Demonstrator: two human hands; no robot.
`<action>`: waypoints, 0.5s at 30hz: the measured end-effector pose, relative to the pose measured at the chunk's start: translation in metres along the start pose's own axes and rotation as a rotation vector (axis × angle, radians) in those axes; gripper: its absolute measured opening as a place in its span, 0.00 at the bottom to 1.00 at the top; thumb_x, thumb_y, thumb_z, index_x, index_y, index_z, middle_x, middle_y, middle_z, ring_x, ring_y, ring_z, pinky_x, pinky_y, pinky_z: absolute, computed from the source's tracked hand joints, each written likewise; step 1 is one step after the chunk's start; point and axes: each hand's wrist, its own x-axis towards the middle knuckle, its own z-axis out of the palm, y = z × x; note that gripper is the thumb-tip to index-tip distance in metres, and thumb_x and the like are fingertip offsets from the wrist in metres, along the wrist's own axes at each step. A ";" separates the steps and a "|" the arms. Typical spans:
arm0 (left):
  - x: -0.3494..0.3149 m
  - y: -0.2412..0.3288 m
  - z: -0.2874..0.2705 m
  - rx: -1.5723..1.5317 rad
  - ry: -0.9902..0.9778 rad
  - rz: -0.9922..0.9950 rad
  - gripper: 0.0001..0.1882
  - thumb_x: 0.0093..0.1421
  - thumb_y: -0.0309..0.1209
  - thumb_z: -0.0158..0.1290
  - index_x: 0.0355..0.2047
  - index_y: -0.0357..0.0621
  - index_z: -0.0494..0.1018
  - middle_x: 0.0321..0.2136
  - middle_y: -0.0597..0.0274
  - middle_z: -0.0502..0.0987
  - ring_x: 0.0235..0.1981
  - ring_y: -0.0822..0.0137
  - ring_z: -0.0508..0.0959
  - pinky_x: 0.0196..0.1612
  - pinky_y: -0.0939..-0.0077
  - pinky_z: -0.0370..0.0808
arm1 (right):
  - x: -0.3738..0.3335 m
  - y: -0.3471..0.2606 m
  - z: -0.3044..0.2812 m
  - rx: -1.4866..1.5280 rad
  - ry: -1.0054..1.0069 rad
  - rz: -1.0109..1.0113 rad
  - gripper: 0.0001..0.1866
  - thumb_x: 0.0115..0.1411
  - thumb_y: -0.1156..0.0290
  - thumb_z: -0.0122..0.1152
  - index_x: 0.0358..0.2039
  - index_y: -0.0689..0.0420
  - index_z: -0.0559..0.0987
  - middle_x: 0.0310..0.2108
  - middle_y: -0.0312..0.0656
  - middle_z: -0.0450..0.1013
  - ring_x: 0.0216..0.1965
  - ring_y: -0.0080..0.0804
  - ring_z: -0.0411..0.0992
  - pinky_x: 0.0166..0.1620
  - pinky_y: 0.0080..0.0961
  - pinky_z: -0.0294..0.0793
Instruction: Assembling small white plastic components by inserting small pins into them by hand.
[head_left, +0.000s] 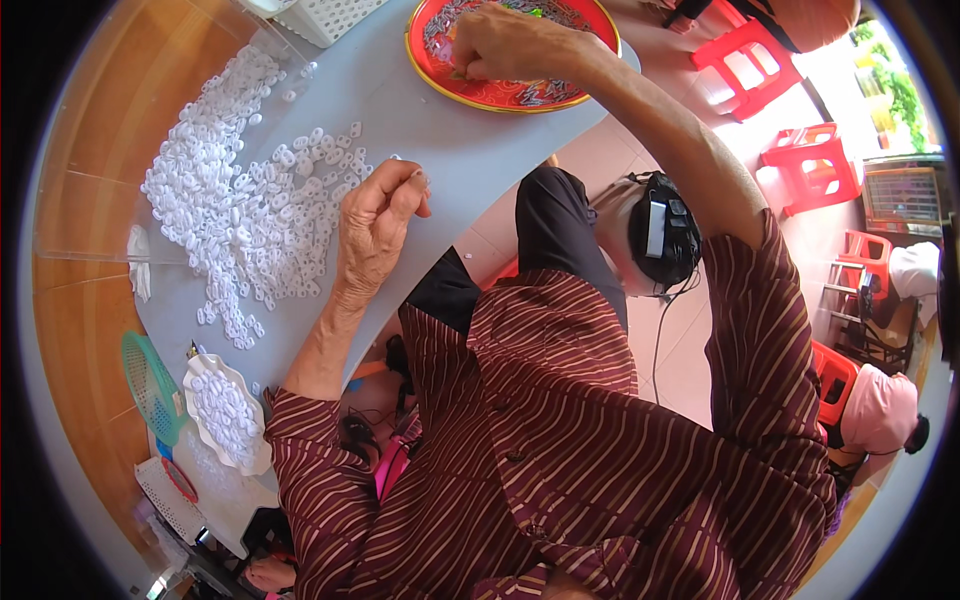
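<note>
Above the grey table, my left hand [375,228] is closed, with thumb and fingers pressed together. A speck of something pale shows at its fingertips, too small to name. To its left spreads a large heap of small white plastic pieces [245,205], oval with holes, some loose close to my knuckles. My right hand [510,45] reaches over a round red tray [455,90] with a gold rim. Thin grey metal pieces [555,92] lie scattered in that tray. The right fingers are bent down into it and closed; what they hold, if anything, is hidden.
A scalloped white dish [228,412] of white pieces stands at lower left beside a green mesh basket [152,385]. A white perforated basket [325,15] is at the far edge. Red stools [745,65] and other people are on the right. A black device [665,235] sits near my knee.
</note>
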 end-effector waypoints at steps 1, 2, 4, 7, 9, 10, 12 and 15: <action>-0.002 -0.001 -0.001 0.002 0.005 -0.006 0.11 0.61 0.33 0.49 0.30 0.36 0.71 0.20 0.65 0.72 0.22 0.75 0.73 0.29 0.81 0.70 | -0.001 -0.004 0.002 0.048 0.054 -0.082 0.04 0.46 0.78 0.59 0.22 0.64 0.79 0.22 0.49 0.75 0.28 0.38 0.76 0.33 0.32 0.74; -0.004 -0.001 -0.003 0.008 0.013 -0.012 0.11 0.61 0.33 0.49 0.30 0.36 0.71 0.20 0.64 0.72 0.22 0.75 0.73 0.29 0.81 0.70 | 0.000 -0.010 0.004 0.054 0.050 -0.089 0.04 0.46 0.78 0.59 0.22 0.64 0.79 0.22 0.49 0.75 0.28 0.38 0.76 0.33 0.32 0.74; -0.005 -0.001 -0.004 0.011 0.015 -0.017 0.11 0.61 0.33 0.49 0.30 0.36 0.71 0.21 0.64 0.73 0.22 0.75 0.73 0.29 0.81 0.70 | 0.003 -0.024 0.003 -0.121 -0.098 -0.005 0.04 0.47 0.78 0.58 0.21 0.65 0.77 0.23 0.51 0.75 0.29 0.40 0.75 0.34 0.33 0.74; 0.003 0.005 0.005 -0.002 -0.031 0.023 0.11 0.60 0.33 0.49 0.30 0.36 0.71 0.21 0.64 0.73 0.22 0.75 0.73 0.29 0.81 0.70 | -0.004 -0.014 0.007 -0.274 -0.001 -0.002 0.04 0.47 0.79 0.55 0.20 0.67 0.75 0.23 0.53 0.73 0.28 0.44 0.75 0.34 0.36 0.74; 0.000 0.003 0.001 -0.033 0.004 -0.020 0.11 0.60 0.33 0.49 0.30 0.36 0.72 0.21 0.64 0.73 0.22 0.75 0.73 0.30 0.81 0.69 | 0.005 -0.008 0.022 -0.226 0.073 -0.038 0.05 0.47 0.78 0.55 0.20 0.68 0.74 0.22 0.54 0.73 0.27 0.46 0.75 0.34 0.37 0.74; -0.001 0.001 0.000 -0.028 0.013 -0.028 0.11 0.60 0.33 0.49 0.30 0.36 0.72 0.21 0.64 0.73 0.22 0.75 0.73 0.30 0.81 0.69 | 0.008 -0.005 0.028 -0.187 0.151 -0.057 0.06 0.47 0.77 0.54 0.20 0.68 0.74 0.22 0.55 0.73 0.27 0.47 0.74 0.34 0.38 0.74; -0.003 -0.002 -0.007 -0.037 0.016 -0.015 0.11 0.61 0.33 0.49 0.30 0.36 0.72 0.21 0.64 0.73 0.23 0.74 0.73 0.31 0.81 0.69 | 0.009 -0.006 0.026 -0.188 0.171 -0.063 0.06 0.46 0.77 0.53 0.19 0.68 0.74 0.22 0.54 0.73 0.27 0.47 0.75 0.33 0.37 0.73; 0.000 -0.004 -0.008 -0.174 0.035 -0.046 0.11 0.61 0.32 0.48 0.30 0.35 0.72 0.21 0.64 0.72 0.25 0.74 0.72 0.34 0.80 0.69 | -0.004 -0.020 0.008 -0.189 0.181 0.000 0.08 0.45 0.73 0.56 0.22 0.67 0.76 0.21 0.51 0.74 0.26 0.43 0.75 0.32 0.33 0.74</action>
